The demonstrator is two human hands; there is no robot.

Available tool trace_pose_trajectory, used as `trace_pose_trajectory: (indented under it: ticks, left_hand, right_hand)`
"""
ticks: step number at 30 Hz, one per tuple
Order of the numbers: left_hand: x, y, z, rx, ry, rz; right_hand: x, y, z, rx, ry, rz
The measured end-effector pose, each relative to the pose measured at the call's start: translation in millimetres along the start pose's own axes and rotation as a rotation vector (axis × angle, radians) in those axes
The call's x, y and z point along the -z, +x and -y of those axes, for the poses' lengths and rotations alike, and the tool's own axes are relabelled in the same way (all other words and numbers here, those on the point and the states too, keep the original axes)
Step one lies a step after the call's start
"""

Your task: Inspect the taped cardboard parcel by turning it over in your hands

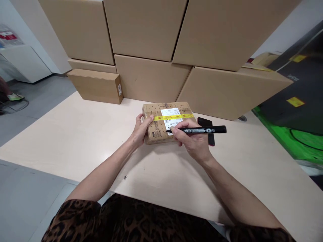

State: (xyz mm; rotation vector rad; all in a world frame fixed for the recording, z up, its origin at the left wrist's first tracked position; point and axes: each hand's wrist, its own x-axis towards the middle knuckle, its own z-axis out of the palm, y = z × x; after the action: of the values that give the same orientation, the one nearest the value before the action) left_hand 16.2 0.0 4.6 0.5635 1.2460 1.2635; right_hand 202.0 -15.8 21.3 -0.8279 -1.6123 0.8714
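Note:
A small brown cardboard box (158, 129) lies on the table, with yellow tape (186, 116) running across its top. Beneath the tape is a white shipping label (169, 112) with printed codes. My left hand (141, 129) grips the box's left side, thumb on top, the other fingers partly hidden behind the edge. In my right hand (193, 139) a black marker pen (214, 129) is pinched, its tip pointing left at the lower part of the label. Whether the tip touches the label I cannot tell. Just right of the box lies a dark phone (211, 139), partly covered by the pen and hand.
Large cardboard boxes (151, 79) are stacked along the back of the pale table (63, 134). A flat closed carton (96, 87) stands at the back left. Right of the table are a black panel (282, 90) with yellow stickers and a green surface (285, 134).

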Motion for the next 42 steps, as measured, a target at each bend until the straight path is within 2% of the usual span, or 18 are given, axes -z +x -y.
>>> trace_pose_trajectory:
  ticks: [3,6,8,13,17,20,22,25,27,30,33,36,42]
  left_hand:
    - [-1.2,-2.1,-1.1,0.003,-0.006,-0.001]
    - [-1.0,-1.9,-0.5,0.005,-0.035,0.009]
    - [-0.5,-1.0,0.3,0.006,-0.050,0.018]
    - [1.0,1.3,2.3,-0.008,-0.041,0.015]
    - [0.9,0.4,2.0,-0.009,-0.056,0.010]
    - [0.0,-1.2,0.7,0.000,-0.046,0.009]
    - [-0.1,-1.5,0.4,0.002,-0.041,0.014]
    - [1.6,0.1,1.5,-0.010,-0.011,0.028]
    - [3.6,2.2,2.9,-0.029,0.024,0.029]
    - [5.9,6.0,4.7,-0.047,0.060,0.024]
    - [6.4,9.8,6.1,-0.054,0.049,0.003]
    - [6.7,13.6,8.2,-0.066,0.024,-0.022]
    - [9.7,18.8,13.3,-0.078,-0.024,0.015]
  right_hand:
    - [0.7,1.7,3.2,0.086,-0.062,0.051]
    - [-0.1,-0.2,3.9,0.127,-0.105,0.034]
    - [-2.0,-1.9,1.1,0.130,-0.134,0.020]
    - [-2.5,-3.5,-2.8,0.073,-0.152,0.077]
    - [13.2,-8.1,10.7,0.015,-0.145,0.058]
    - [31.9,-17.8,18.4,0.019,-0.243,0.074]
    - [44.9,-27.1,18.0,0.068,-0.389,0.157]
    - [62.9,-42.4,10.3,0.226,-0.702,0.349]
    - [72.7,-51.2,3.2,0.245,-0.916,0.500]
    - [81.8,-59.4,-5.8,0.087,-1.106,0.757]
    - [83.6,-61.2,-10.1,-0.061,-1.177,0.913]
    - [81.9,-59.8,-11.5,-0.122,-1.174,0.977]
    - [83.4,-60.3,-18.1,-0.098,-1.070,0.919]
